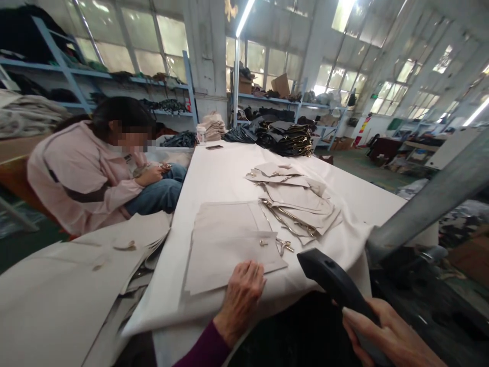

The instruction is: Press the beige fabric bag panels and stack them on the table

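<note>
My right hand is wrapped round a black handheld tool with a curved body and a flat, wide front end; its exact kind I cannot make out. The tool is held in the air at the table's near edge, apart from the fabric. My left hand lies on the near edge of a beige fabric panel, fingers close together and laid over it. A small gold metal clasp sits on this panel, and more gold hardware lies by its right corner. Another beige panel lies partly underneath.
Beyond is a loose pile of beige pieces with gold zips. Black pieces are stacked at the white table's far end, near a phone. A seated person works at left, behind large beige sheets. A grey metal post slants at right.
</note>
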